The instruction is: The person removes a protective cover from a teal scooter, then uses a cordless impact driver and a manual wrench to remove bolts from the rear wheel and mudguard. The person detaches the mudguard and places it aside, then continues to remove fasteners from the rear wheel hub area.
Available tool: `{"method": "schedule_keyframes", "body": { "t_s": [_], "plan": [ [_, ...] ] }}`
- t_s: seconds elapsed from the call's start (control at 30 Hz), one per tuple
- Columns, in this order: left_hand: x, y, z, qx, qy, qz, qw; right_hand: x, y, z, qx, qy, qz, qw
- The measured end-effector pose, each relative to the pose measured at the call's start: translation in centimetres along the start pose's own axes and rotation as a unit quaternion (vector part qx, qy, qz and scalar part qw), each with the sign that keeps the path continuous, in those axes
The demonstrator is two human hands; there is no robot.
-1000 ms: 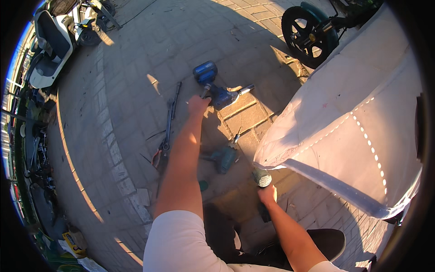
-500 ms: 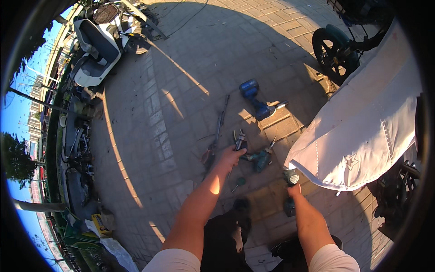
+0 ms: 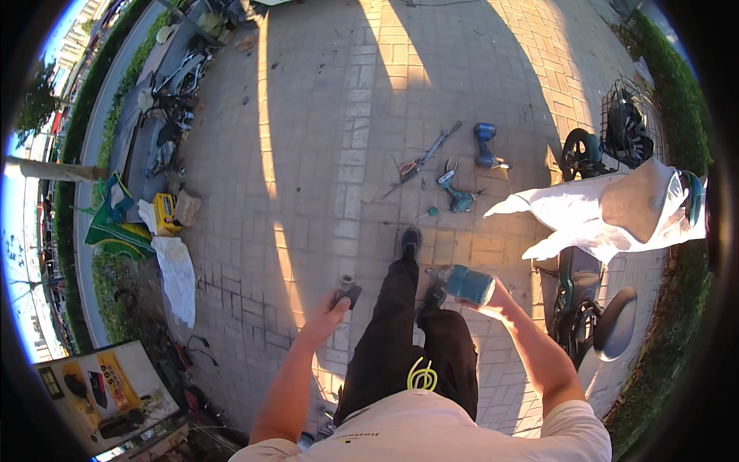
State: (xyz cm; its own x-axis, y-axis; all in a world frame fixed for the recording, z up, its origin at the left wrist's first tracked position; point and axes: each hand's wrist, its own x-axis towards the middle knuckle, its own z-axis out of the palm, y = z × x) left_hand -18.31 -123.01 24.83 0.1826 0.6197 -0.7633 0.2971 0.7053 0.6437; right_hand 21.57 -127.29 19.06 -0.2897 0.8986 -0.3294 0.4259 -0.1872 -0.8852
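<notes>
Teal power tool (image 3: 471,285) fills the right hand (image 3: 499,300); the left hand (image 3: 329,316) grips a small dark object (image 3: 351,295); blue drill (image 3: 485,146) and green drill (image 3: 462,202) lie unheld on far paving (image 3: 315,146).

Yellow box (image 3: 165,215) near white sheet (image 3: 176,283); green hedge (image 3: 671,83) far right.

You stood up; left hand (image 3: 329,312) swung the dark metal-topped piece (image 3: 353,293) to 7 o'clock, right hand (image 3: 499,299) lifted the teal tool (image 3: 468,285) at 4 o'clock.
</notes>
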Motion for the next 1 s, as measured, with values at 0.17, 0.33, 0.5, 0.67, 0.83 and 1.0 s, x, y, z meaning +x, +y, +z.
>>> {"method": "schedule_keyframes", "body": {
  "t_s": [0.17, 0.33, 0.5, 0.67, 0.83, 1.0],
  "plan": [
    [-17.3, -0.6, -5.9, 0.129, 0.213, 0.242, 0.938, 3.8, -21.6, 4.8, 0.129, -0.215, -0.170, 0.953],
    [-28.0, -5.8, -13.0, 0.172, 0.347, 0.295, 0.874, 6.1, -36.7, 16.2, -0.002, -0.391, -0.256, 0.884],
    [-36.3, -15.4, -21.8, 0.189, 0.457, 0.247, 0.834, 9.3, -44.8, 35.3, -0.142, -0.473, -0.398, 0.774],
    [-45.6, -23.2, -30.5, 0.160, 0.476, 0.106, 0.858, 11.1, -50.5, 52.3, -0.142, -0.582, -0.375, 0.707],
    [-52.9, -30.0, -38.0, 0.086, 0.402, 0.062, 0.910, 13.6, -58.5, 68.1, -0.153, -0.717, -0.326, 0.597],
    [-54.7, -37.2, -45.3, -0.030, 0.340, 0.096, 0.935, 14.7, -64.7, 83.7, -0.201, -0.687, -0.551, 0.430]
  ]
}}
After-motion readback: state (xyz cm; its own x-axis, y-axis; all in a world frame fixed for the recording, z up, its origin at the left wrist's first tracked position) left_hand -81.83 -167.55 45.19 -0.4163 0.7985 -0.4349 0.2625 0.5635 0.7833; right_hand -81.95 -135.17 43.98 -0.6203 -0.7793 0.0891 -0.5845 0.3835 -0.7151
